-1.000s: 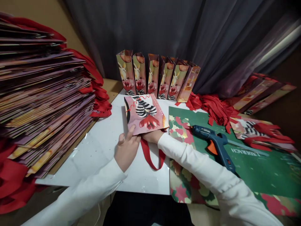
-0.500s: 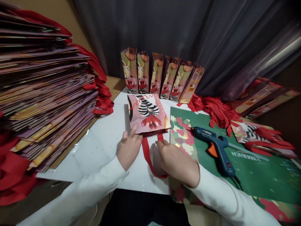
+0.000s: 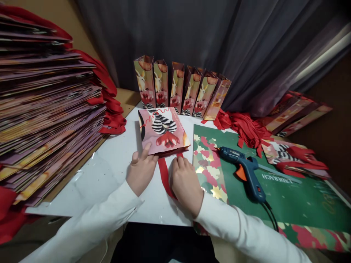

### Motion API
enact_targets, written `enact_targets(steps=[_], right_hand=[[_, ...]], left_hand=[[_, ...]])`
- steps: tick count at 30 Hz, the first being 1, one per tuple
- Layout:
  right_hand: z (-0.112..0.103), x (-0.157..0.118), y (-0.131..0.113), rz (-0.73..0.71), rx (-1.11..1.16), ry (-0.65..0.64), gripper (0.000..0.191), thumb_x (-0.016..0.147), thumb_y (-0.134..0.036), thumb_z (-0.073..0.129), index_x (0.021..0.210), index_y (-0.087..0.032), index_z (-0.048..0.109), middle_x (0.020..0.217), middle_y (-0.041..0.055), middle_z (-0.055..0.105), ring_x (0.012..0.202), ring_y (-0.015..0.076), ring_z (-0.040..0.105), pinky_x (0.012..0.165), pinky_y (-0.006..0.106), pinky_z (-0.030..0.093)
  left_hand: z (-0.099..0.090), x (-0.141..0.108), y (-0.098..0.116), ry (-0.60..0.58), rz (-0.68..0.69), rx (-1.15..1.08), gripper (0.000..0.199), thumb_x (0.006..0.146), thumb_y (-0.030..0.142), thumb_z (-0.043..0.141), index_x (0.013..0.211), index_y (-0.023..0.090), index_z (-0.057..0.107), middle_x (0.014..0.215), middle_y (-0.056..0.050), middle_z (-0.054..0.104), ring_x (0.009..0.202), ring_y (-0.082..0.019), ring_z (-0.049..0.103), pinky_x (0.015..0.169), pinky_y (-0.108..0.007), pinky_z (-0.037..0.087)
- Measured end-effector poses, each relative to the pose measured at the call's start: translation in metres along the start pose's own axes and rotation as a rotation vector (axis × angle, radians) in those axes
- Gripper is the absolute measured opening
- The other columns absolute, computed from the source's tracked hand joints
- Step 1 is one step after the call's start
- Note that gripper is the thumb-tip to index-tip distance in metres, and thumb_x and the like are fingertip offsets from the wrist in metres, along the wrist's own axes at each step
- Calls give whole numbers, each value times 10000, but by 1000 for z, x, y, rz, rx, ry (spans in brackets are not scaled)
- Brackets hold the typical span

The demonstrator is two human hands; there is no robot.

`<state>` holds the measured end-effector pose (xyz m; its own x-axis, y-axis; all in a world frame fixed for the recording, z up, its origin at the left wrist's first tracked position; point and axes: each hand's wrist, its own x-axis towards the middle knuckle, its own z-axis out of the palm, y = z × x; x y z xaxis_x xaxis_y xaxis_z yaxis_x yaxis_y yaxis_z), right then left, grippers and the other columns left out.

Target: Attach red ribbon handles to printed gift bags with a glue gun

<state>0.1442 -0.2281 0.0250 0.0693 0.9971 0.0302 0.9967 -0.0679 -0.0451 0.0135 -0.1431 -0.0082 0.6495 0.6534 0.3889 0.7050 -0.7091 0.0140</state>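
A pink paper bag (image 3: 149,140) printed with zebra stripes and a red flower lies flat on the white tabletop, its open edge facing me. My left hand (image 3: 141,171) grips its near left corner, one finger lying on top and the others partly hidden at the edge. From the opening a red ribbon (image 3: 163,173) loops toward me. Curled fingers of my right hand (image 3: 187,186) close on the ribbon's right strand, just below the bag; the fingertips are hidden. A dark blue glue gun (image 3: 248,170) with an orange trigger rests to the right.
A tall stack of flat bags (image 3: 49,117) with red ribbons rises at the left. Several upright paper bags (image 3: 145,82) stand in a row behind. The glue gun lies on a green printed sheet (image 3: 274,197). Red ribbons (image 3: 248,126) and another zebra-print bag (image 3: 276,151) lie at the right.
My right hand has shifted, its fingers turning more upward along the ribbon and covering more of the loop. My left hand keeps its place on the bag. The whole view has swung slightly right.
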Motion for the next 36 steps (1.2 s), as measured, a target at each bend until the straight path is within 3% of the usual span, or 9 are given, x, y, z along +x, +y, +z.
enact_targets(steps=[2,8,14,18,21,25,29,33,36], right_hand=[[2,-10,5,-32,17,-23,370,803,26,372,1069,-46,618,1019,180,590,945,294,534,852,419,482],[12,-13,20,-119,9,11,548,754,45,384,1293,71,481,1379,293,451,1235,342,440,1002,449,421],[2,-6,24,-153,87,15,556,726,41,394,1268,25,519,1323,266,523,1202,332,490,1007,463,433],[5,27,15,-263,188,68,594,843,-48,384,1435,-12,344,1438,223,442,1352,296,376,1112,462,338],[16,65,10,-419,218,-29,463,911,-133,405,1366,-80,471,1427,183,485,1386,266,359,1154,438,275],[30,102,17,-591,261,-134,393,935,-169,422,1303,-130,554,1451,128,482,1400,211,353,1174,350,236],[42,109,25,-418,303,-114,449,965,-134,342,1398,-148,457,1495,78,437,1395,182,356,1173,357,239],[52,106,20,-305,298,-47,485,985,-200,362,1464,-124,357,1561,121,305,1458,239,211,1204,435,105],[57,108,17,-236,306,-80,479,995,-226,357,1468,-156,351,1565,105,304,1460,212,206,1211,398,92]], left_hand=[[0,0,0,-10,3,-2,474,885,-15,308,1095,212,668,1190,-144,683,1357,-237,418,902,-462,267],[1,-1,-4,-29,-1,6,490,887,-23,303,1109,230,658,1176,-118,695,1352,-222,421,919,-459,254],[2,0,-7,-43,21,20,498,871,-36,301,1079,227,670,1143,-106,710,1351,-207,423,941,-454,246],[2,1,-7,-39,17,-9,468,864,-16,343,1049,254,678,1177,-89,700,1356,-210,415,944,-456,247],[2,0,-9,-28,18,-9,429,854,-10,362,957,252,686,1114,-87,722,1344,-208,425,946,-454,236],[4,-1,-13,-21,0,-24,455,843,-12,369,1013,269,685,1136,-81,716,1329,-235,432,934,-466,222],[3,0,-11,-33,-8,39,489,869,-10,353,1121,274,662,1172,-71,707,1334,-225,424,923,-462,220],[0,0,-8,-52,-13,33,517,872,-16,348,1186,270,643,1220,-83,683,1334,-223,429,925,-460,217],[0,-1,-10,-52,-32,31,475,883,14,375,1174,266,653,1197,-94,694,1335,-229,423,918,-462,213]])
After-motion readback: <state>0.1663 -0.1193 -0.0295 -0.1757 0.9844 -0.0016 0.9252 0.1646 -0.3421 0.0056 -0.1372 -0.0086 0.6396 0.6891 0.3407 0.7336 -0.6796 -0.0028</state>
